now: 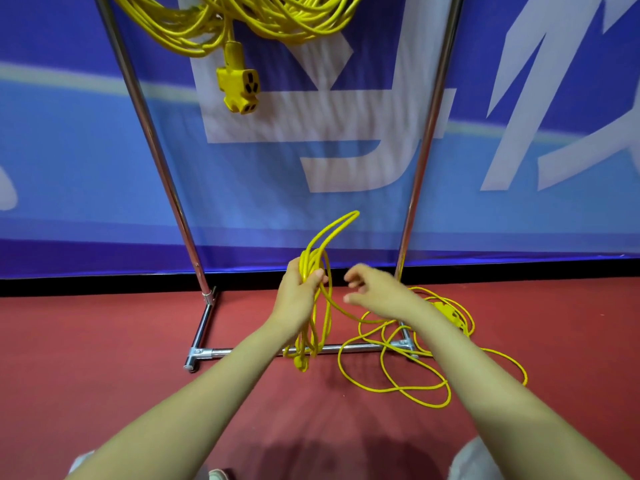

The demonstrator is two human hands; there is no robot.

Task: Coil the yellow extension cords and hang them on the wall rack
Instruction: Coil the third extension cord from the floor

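Clutched a narrow bundle of thin, glossy yellow cord loops (310, 263) in the left hand (300, 289), fingers curled round it; held the right hand (375, 289) just beside, fingers loosely spread, gripping nothing; trailed the remaining cord (401, 389) in slack tangles over the matte red floor (104, 341) and the foot bar of the chrome tube rack (164, 174); hung finished coils (194, 32) and a blocky yellow socket (239, 88) at its top.

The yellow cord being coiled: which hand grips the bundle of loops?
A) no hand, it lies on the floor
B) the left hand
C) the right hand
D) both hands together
B: the left hand grips the bundle of loops, while the right hand is beside it with loosely curled fingers and holds nothing.
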